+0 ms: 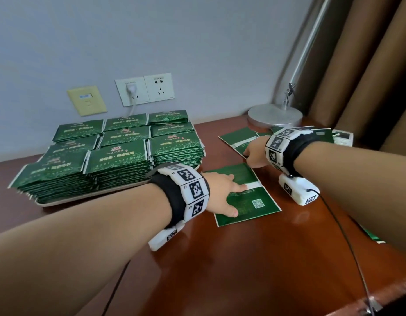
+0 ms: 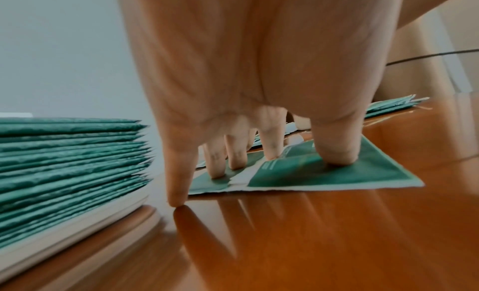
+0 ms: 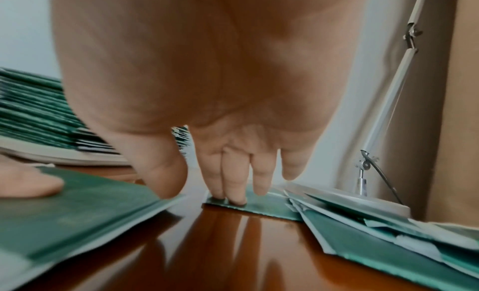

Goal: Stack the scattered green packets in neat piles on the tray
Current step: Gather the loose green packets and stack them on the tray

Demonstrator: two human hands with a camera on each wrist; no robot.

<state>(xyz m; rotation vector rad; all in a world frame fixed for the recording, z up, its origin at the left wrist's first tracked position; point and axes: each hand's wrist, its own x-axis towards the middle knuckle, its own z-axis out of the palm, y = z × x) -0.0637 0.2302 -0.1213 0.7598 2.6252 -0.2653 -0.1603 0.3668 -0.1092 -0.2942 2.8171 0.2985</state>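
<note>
Several neat piles of green packets point(image 1: 120, 156) fill a pale tray point(image 1: 88, 197) at the left of the table. My left hand point(image 1: 224, 192) lies spread on a loose green packet point(image 1: 254, 201) face down beside the tray; its straight fingers point(image 2: 274, 148) and thumb press the packet point(image 2: 337, 174) flat. Farther back, my right hand point(image 1: 254, 153) reaches down to another loose packet point(image 1: 236, 137), and its fingertips point(image 3: 233, 197) touch that packet's near edge point(image 3: 261, 207). More loose packets point(image 3: 362, 234) lie in a heap to the right.
A silver desk lamp stands at the back right on a round base point(image 1: 275, 115), its arm point(image 1: 311, 42) leaning up the wall. Brown curtains point(image 1: 368, 76) hang at the right. Wall sockets point(image 1: 145, 90) sit behind the tray. The table's front edge point(image 1: 334, 302) is near.
</note>
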